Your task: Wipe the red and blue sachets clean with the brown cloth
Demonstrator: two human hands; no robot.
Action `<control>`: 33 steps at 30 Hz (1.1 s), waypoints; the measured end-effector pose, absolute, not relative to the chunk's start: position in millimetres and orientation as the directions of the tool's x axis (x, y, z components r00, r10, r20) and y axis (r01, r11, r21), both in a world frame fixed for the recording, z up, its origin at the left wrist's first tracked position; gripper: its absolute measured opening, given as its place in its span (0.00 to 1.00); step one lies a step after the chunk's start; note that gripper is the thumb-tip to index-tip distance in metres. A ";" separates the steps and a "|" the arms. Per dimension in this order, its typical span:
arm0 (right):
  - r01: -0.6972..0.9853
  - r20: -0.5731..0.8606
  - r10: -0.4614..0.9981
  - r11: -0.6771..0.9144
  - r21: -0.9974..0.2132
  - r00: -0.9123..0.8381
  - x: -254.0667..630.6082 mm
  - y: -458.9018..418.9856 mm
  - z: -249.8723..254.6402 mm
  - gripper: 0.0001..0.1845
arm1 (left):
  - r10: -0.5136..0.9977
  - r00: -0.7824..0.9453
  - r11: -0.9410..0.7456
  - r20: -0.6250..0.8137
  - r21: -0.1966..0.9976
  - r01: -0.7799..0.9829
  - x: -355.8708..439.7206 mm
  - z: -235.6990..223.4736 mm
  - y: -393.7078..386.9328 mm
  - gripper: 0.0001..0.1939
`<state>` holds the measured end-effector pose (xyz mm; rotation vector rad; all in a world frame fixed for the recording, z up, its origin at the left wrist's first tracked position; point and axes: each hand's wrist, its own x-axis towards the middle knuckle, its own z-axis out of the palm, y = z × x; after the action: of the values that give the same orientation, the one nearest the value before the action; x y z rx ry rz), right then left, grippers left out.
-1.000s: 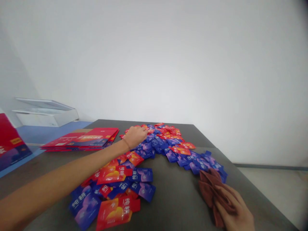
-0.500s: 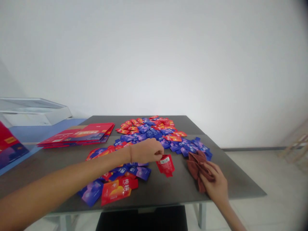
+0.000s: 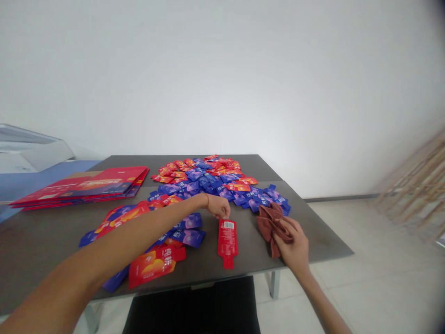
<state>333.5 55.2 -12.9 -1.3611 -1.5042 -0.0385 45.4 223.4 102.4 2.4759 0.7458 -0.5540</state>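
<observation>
My left hand (image 3: 219,207) pinches the far end of a red pouch (image 3: 228,243), which shows a white barcode label and has its narrow spout end towards me. A crumpled brown cloth (image 3: 273,227) is gripped in my right hand (image 3: 294,243), just right of the pouch. Beyond both hands spreads a heap of red and blue pouches (image 3: 205,178). Under and beside my left forearm lies another group, with a red pouch (image 3: 156,265) face up at the near side and a blue pouch (image 3: 189,237) beside it. My forearm hides part of that group.
A stack of flat red and blue printed cartons (image 3: 104,183) lies at the left of the dark table (image 3: 313,232). Behind it, a white open box (image 3: 34,150) stands on a blue surface. Wooden slats (image 3: 417,185) lean at the far right.
The red pouch has swung from tilted and foreshortened to fully facing me, spout end nearer. My view has shifted, so the table appears further left and higher. The cloth stays in my right hand.
</observation>
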 end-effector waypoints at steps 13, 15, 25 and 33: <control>0.747 0.665 0.718 0.324 -0.581 0.206 332.9 52.1 -10.8 0.17 | 0.144 0.960 -0.946 0.239 -0.250 0.204 25.0 61.3 13.8 0.13; 0.750 0.667 0.718 0.326 -0.576 0.201 332.1 52.1 -9.2 0.17 | 0.098 0.945 -0.921 0.311 -0.331 0.205 20.8 44.7 -2.0 0.15; 0.713 0.643 0.736 0.333 -0.616 0.212 335.1 54.2 -9.2 0.17 | 0.250 0.903 -0.893 0.349 -0.279 0.354 0.1 28.0 14.8 0.15; 0.657 0.634 0.716 0.332 -0.677 0.292 328.9 52.1 20.2 0.16 | 0.375 0.894 -0.861 0.244 -0.265 0.433 -6.4 27.1 12.0 0.14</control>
<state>328.9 52.1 20.2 -1.3618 -1.4015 0.0616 -6.4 12.0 27.1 3.3648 0.7369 0.3241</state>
